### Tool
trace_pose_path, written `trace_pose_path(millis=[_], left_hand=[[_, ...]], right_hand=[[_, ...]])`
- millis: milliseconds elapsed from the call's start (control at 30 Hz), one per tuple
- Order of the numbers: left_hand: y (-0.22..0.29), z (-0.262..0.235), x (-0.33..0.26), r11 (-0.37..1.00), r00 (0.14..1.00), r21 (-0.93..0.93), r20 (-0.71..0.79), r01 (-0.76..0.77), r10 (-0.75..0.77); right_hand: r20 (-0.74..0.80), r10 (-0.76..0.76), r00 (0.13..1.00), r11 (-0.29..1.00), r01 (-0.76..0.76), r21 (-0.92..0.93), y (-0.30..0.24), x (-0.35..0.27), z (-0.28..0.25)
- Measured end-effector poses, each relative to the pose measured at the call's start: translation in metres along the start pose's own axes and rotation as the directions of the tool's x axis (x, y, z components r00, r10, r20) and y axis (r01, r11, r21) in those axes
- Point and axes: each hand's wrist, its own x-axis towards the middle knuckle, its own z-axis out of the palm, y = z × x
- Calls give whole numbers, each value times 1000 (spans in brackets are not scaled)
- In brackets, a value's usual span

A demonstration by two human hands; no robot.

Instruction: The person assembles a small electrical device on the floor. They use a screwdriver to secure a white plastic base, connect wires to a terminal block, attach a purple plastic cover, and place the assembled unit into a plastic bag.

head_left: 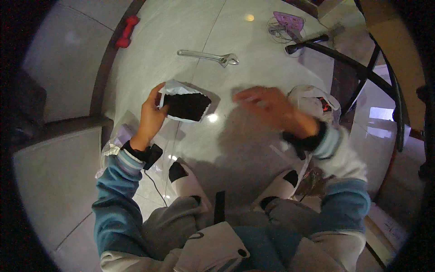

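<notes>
One hand, the left hand [152,111], is gripping an opened white pouch [185,103]; the right hand [267,106] is blurring, grasp indeterminable. Next move likely needs reaching inside.

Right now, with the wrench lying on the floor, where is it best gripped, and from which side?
Grip the wrench at mid-handle, coming straight down from above. It lies flat on the floor, its slim handle bare and its bulkier jaw head at the right end. Both long sides look clear.
</notes>
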Motion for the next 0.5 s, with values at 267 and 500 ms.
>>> trace_pose_path(millis=[267, 500], left_hand=[[-38, -33, 16, 985, 986, -63, -44, 159, -162], [-25, -18, 32, 974, 989, -195, -62, 117, -131]], right_hand=[[-418, 23, 908, 863, -229, -450, -60, -54, -171], [-490, -14, 872, 521, -412, -748, 6, 17, -176]])
